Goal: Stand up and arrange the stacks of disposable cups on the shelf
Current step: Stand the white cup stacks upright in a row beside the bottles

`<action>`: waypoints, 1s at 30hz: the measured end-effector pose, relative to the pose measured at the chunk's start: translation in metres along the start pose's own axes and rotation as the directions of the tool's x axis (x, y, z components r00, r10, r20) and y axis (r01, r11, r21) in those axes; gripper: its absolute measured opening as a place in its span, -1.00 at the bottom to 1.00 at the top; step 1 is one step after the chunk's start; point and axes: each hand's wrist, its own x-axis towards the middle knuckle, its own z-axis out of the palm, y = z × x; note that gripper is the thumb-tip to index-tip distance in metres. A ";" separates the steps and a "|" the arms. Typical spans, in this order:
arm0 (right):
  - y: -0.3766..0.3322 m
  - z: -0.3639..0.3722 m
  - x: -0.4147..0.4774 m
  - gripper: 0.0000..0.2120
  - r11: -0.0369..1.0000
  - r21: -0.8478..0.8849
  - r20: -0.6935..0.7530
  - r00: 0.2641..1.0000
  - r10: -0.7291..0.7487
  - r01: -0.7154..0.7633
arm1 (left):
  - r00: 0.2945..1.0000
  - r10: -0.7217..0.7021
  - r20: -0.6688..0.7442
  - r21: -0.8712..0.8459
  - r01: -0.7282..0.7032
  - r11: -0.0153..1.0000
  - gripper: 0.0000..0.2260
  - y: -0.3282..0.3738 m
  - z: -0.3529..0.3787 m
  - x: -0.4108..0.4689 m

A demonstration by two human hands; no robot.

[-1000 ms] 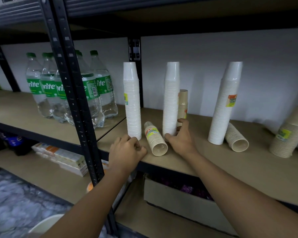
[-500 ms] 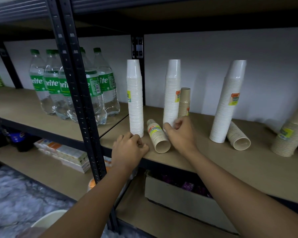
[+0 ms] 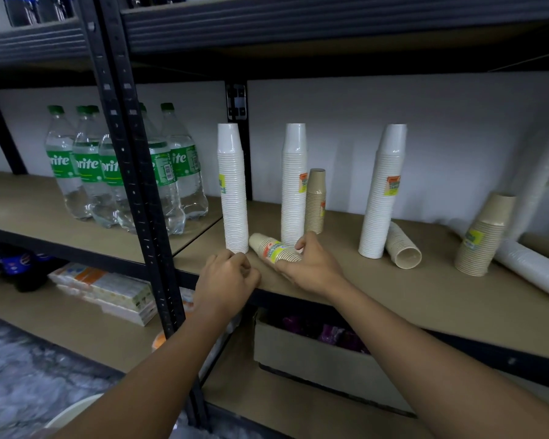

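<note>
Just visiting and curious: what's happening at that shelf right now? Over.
Right hand grips beige cup stack, lying on its side. Left hand curled, empty, at shelf edge. Tall white stacks close alongside.

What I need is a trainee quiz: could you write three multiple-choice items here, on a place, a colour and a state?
1. The short upright tan stack stands: A) on the floor B) just right of the middle white stack C) inside the box.
2. The Sprite bottles' caps are: A) red B) green C) blue.
3. The labelled tan stack that the right hand grips is: A) lying on its side B) standing upright C) crushed flat.
Answers: B, it stands beside that stack; B, green tops show; A, it lies along the shelf.
</note>
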 end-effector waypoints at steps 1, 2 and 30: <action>0.005 -0.008 -0.008 -0.50 1.000 -0.005 0.004 1.000 -0.010 0.010 | 1.000 0.008 -0.008 -0.015 -0.009 1.000 -0.85 0.006 0.000 -0.003; 0.011 -0.016 -0.016 -0.50 1.000 -0.008 0.000 1.000 -0.015 0.015 | 1.000 0.015 -0.012 -0.035 -0.016 0.999 -0.86 0.014 0.000 -0.005; 0.180 -0.184 -0.084 -0.34 0.882 0.464 -0.482 0.858 0.179 0.077 | 0.961 0.244 0.131 -0.297 -0.197 0.934 -0.89 0.216 0.099 -0.015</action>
